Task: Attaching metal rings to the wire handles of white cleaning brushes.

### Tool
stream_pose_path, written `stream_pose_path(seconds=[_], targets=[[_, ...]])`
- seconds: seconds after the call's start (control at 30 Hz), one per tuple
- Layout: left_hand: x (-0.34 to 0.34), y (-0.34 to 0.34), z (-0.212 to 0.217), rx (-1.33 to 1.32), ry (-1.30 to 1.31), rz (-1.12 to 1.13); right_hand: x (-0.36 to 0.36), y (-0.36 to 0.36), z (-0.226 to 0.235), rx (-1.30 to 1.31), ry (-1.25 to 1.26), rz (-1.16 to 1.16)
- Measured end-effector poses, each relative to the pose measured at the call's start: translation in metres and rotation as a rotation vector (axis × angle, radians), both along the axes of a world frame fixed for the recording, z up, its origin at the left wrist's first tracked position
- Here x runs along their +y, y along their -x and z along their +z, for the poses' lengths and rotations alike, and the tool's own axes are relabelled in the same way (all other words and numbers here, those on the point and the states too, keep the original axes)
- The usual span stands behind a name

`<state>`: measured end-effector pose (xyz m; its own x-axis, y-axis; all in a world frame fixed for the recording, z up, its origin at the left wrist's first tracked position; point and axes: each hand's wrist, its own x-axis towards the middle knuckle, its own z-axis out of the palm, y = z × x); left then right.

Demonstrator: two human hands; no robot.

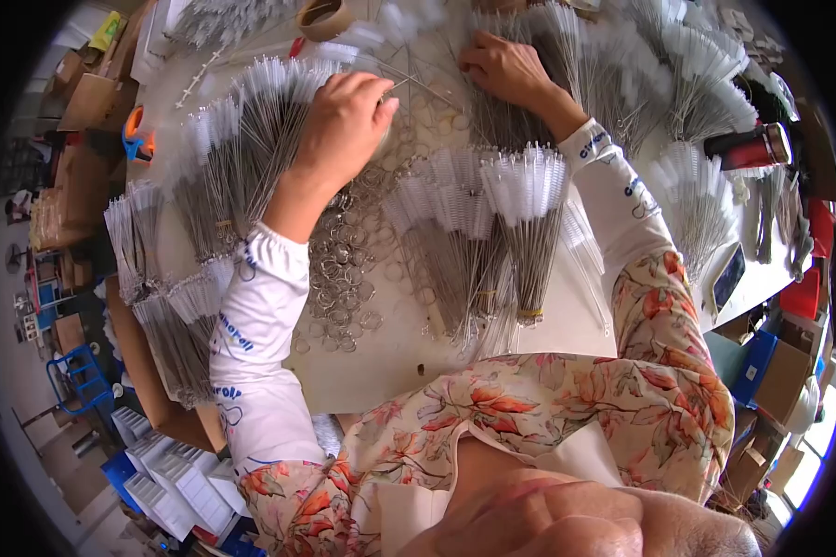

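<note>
My left hand (346, 121) is curled over the middle of the white table (381, 357), fingers closed on thin wire brushes (416, 82) that stick out to the right. My right hand (502, 65) rests farther back on a fanned bundle of white-tipped wire brushes (492, 111), fingers spread over the stems. Between my forearms lies a heap of loose metal rings (344, 278). A tied bundle of brushes (520, 213) stands just in front of my right forearm. Both arms wear white sleeves over a flowered top.
Several more brush bundles cover the table left (241, 130) and right (697, 195). An orange tape dispenser (137, 135) sits at the left edge, a tape roll (325, 17) at the back, a red-and-black flask (751, 147) at right. Cardboard boxes (780, 371) and blue crates (84, 381) surround the table.
</note>
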<state>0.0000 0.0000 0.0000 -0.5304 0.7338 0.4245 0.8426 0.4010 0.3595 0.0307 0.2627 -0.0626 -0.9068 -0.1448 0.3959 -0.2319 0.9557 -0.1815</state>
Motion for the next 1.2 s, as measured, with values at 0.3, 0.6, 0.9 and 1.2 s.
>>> stream_pose_path(seconds=[0.3,0.6,0.9,1.2], targets=[[0.007,-0.022,0.028,0.114,0.42,0.05,0.008,-0.006,-0.007,0.21,0.071,-0.072],[0.003,-0.016,0.033,-0.043,0.619,-0.018,0.003,-0.01,0.005,0.093,0.04,-0.072],[0.015,-0.006,0.037,-0.096,0.923,-0.014,0.01,-0.007,0.0,0.175,0.186,0.105],[0.024,0.001,0.026,-0.084,0.451,-0.056,0.005,-0.009,0.004,0.118,0.147,0.093]])
